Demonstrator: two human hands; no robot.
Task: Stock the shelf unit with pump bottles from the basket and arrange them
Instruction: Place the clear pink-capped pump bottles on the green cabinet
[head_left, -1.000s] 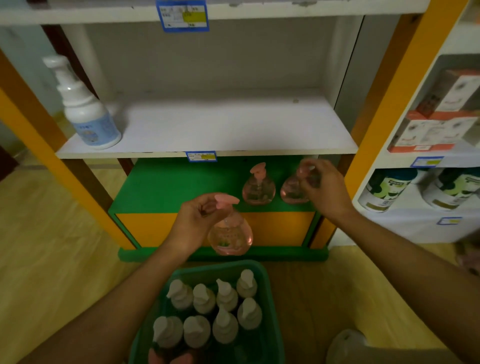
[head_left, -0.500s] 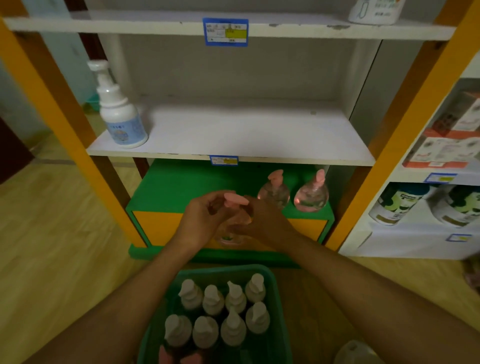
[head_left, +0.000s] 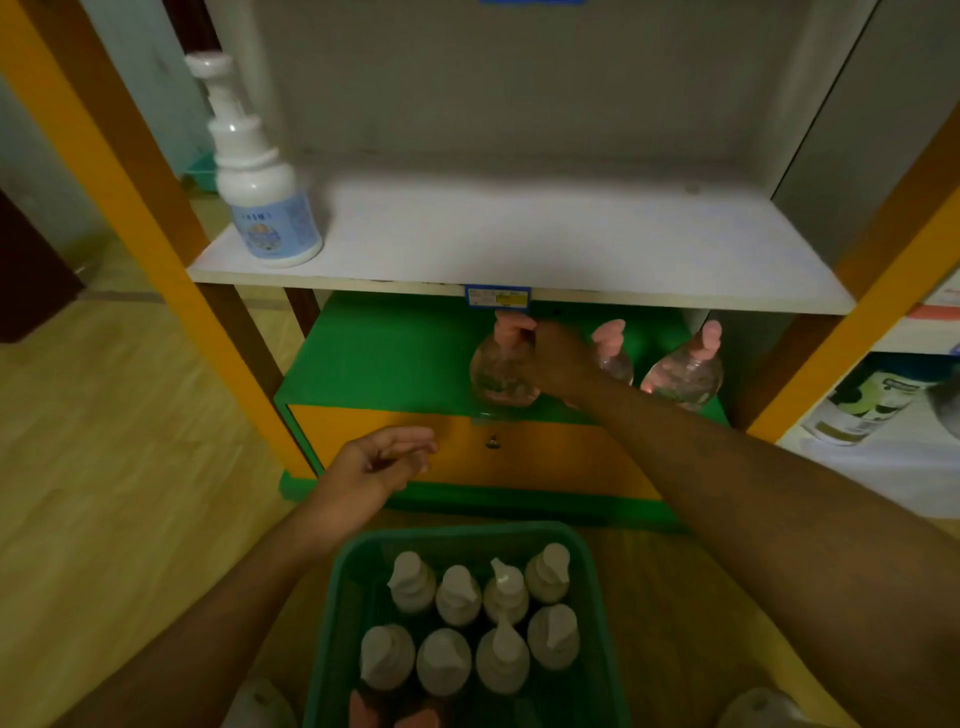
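The left hand (head_left: 382, 462) hangs relaxed, fingers loosely spread and holding nothing, above the green plastic basket (head_left: 332, 623) of white pump bottles (head_left: 470, 618) on the floor. Up and to its right, the right hand (head_left: 558, 358) grips a clear round pump bottle with a pink head (head_left: 501, 371) on the green lower shelf (head_left: 384, 353). Just right of that hand stand two more pink-headed bottles (head_left: 683, 371); its wrist crowds the nearer one, so a careless withdrawal could topple it.

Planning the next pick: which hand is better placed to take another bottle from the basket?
Probably the left hand: it hangs open and empty just above the basket, while the right hand holds a pink pump bottle.
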